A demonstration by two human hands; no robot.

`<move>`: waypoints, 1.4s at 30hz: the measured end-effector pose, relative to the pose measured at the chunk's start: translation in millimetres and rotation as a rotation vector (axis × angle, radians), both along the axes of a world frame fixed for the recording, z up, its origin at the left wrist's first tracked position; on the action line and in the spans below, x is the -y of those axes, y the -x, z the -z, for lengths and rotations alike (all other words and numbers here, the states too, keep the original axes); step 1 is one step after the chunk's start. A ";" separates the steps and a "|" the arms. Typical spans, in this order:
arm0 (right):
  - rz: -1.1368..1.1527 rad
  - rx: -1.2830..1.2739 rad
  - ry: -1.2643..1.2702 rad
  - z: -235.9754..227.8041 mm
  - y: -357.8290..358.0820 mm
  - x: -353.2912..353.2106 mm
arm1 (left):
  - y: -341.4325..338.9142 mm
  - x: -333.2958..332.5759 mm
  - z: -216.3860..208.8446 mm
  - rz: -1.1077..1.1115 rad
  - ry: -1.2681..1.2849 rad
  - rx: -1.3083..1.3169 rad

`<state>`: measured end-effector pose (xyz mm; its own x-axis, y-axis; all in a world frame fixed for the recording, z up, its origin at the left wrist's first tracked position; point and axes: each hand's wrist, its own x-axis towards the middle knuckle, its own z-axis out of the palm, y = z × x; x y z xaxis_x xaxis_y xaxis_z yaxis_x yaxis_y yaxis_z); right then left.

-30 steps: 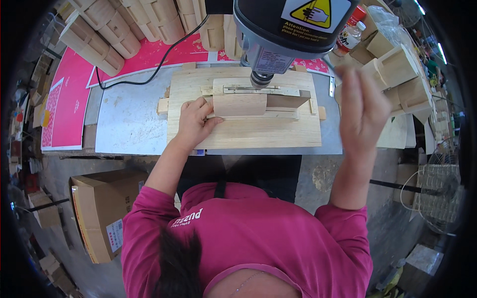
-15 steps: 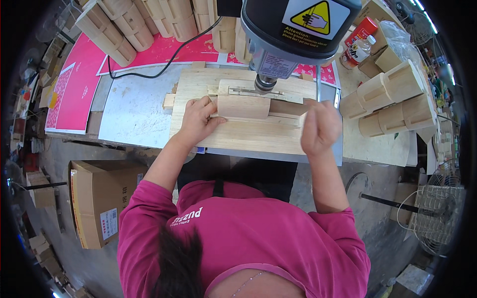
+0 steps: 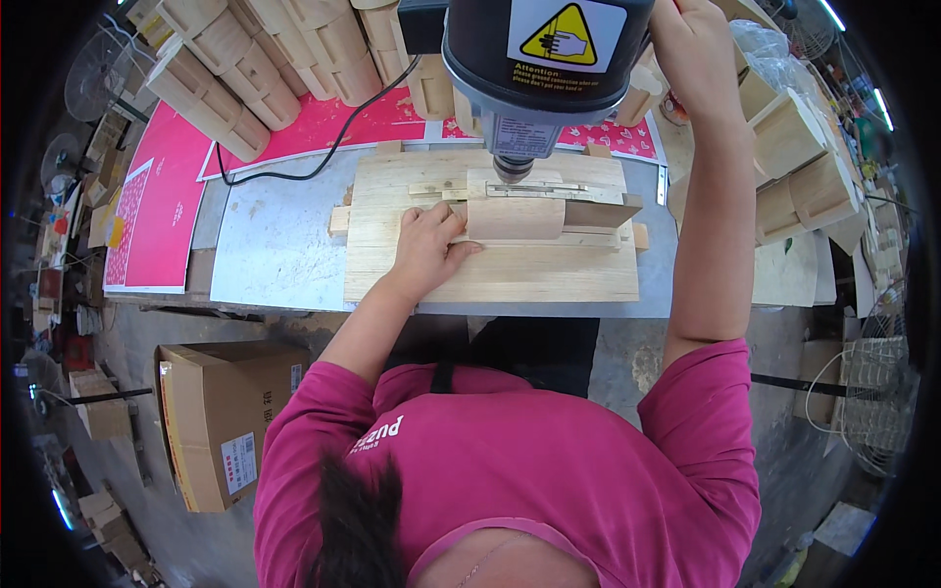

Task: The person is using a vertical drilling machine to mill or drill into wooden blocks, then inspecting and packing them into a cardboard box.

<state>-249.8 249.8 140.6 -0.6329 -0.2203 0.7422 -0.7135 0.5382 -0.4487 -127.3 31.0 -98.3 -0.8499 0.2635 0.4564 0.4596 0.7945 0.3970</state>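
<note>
A curved, pale wooden piece (image 3: 515, 218) lies on a flat wooden jig board (image 3: 510, 276) under the drill press (image 3: 539, 59). Its left end is gripped by my left hand (image 3: 426, 250), thumb on the near side and fingers curled over the far side. A flat wooden strip (image 3: 606, 212) sticks out past the piece's right end. The chuck (image 3: 513, 169) hangs just above the far side of the piece. My right hand (image 3: 694, 44) is raised beside the right of the drill head, fingers bent; what it grips is hidden and cut off by the top edge.
Several wooden cylinders (image 3: 230, 69) stand at the back left, more (image 3: 804, 186) at the right. A black cable (image 3: 333, 147) crosses pink printed sheets (image 3: 162, 196). A cardboard box (image 3: 211, 421) stands on the floor at left, and a wire-caged fan (image 3: 872, 392) at lower right.
My right hand has left the right end of the wooden strip and risen to the drill head's side. My left hand stays on the curved piece. The whole view has shifted slightly.
</note>
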 end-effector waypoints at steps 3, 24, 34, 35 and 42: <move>0.090 0.056 0.010 5.4 -32.2 -8.6 | 0.4 -0.8 -0.7 -0.018 0.010 0.044; -0.069 -0.351 0.115 160.7 -86.4 -15.5 | 2.5 -3.6 2.9 -0.005 -0.042 -0.005; 0.047 0.251 0.230 25.5 45.6 -30.3 | 0.2 -4.0 2.0 -0.044 -0.093 0.100; 0.067 0.245 0.224 30.5 47.6 -32.4 | 2.4 -4.3 3.0 -0.025 -0.101 0.097; -0.293 0.490 0.151 85.5 -10.5 -40.5 | 2.5 -12.6 11.5 -0.120 -0.499 0.213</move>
